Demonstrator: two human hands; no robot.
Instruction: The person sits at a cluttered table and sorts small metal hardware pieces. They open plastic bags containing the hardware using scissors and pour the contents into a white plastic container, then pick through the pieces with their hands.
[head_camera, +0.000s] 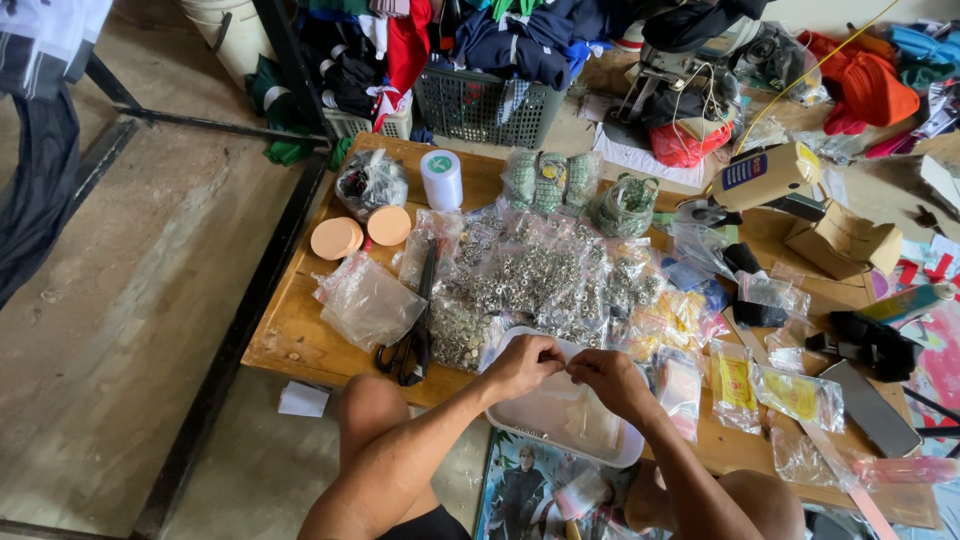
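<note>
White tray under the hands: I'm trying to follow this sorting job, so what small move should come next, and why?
Probably a short lowering: both hands, left hand and right hand, pinch something small together right above the white tray, so setting it down there looks nearest. What they pinch is too small to tell.

The counter (300, 340) is warm brown wood. On it, left of the silvery bags of metal eyelets (520, 275), lie two peach-coloured round lids (360, 232) and black-handled scissors (410, 350). Beyond the bags stands a white tape roll (441, 178); right of them, yellow packets (735, 385). Nearer, a white tray (560, 410).
</note>
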